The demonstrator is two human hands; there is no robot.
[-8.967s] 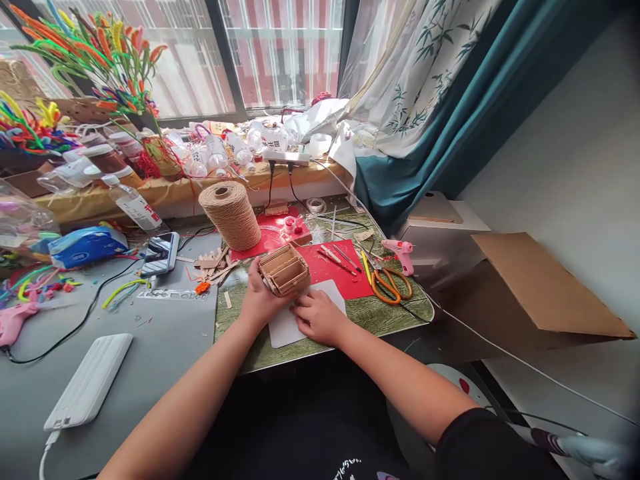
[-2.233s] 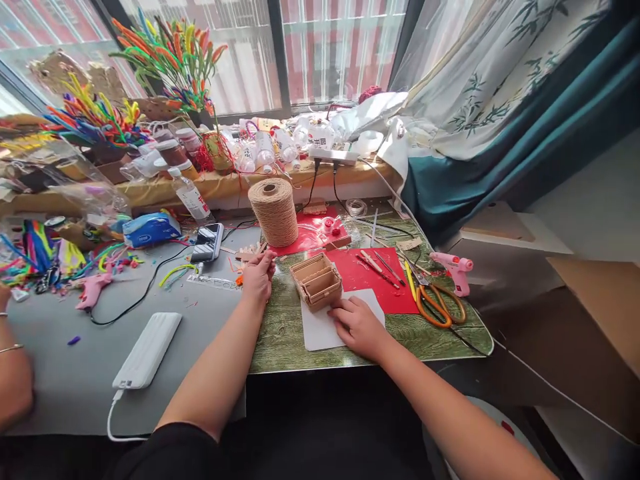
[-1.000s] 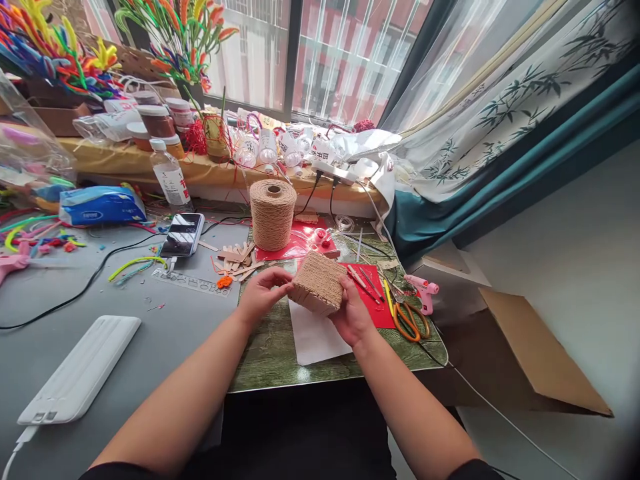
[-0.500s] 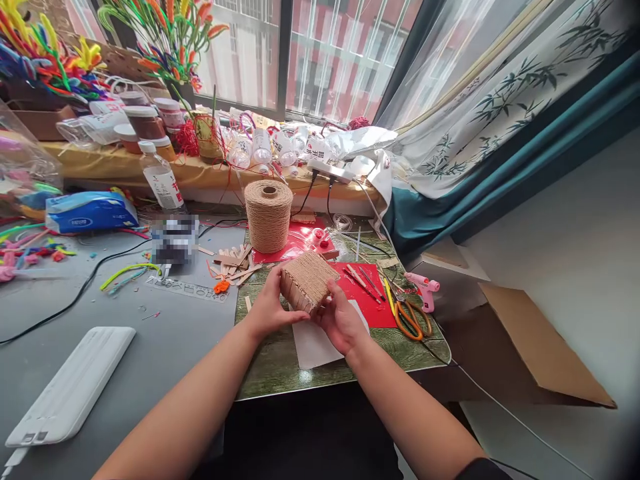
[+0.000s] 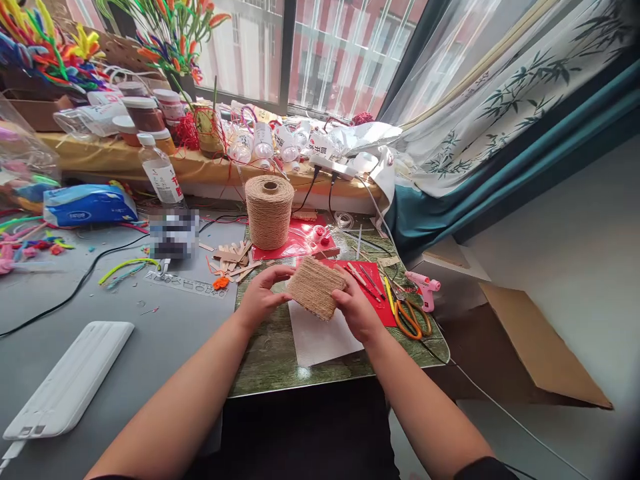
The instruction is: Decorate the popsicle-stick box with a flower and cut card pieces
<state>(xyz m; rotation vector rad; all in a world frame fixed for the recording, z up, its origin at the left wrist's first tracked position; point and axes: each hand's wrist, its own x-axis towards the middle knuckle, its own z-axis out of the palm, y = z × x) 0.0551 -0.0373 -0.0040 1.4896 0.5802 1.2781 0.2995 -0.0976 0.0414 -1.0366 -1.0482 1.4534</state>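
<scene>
A small square box [image 5: 318,288] wrapped in brown twine is raised over the table, one flat wound face turned up toward me. My left hand [image 5: 263,293] curls about its left corner, thumb and fingertips at the edge. On the right side my right hand [image 5: 356,310] grips it, thumb on the wound face and the other fingers mostly hidden. Beneath lies a white sheet of paper [image 5: 320,341]. Behind the box stands a large spool of twine [image 5: 269,217]. Wooden craft sticks [image 5: 234,259] lie in a loose pile to the left.
Scissors with orange handles [image 5: 410,321] and a pink glue gun [image 5: 425,288] lie at the right, near the table edge. A red sheet [image 5: 383,312] holds pens. On the grey side are a white power strip [image 5: 70,380], a tissue pack [image 5: 90,205] and a bottle [image 5: 161,175].
The box has turned so its wound face shows more fully and its left side wall is hidden. My right hand has shifted from beneath it to its right side.
</scene>
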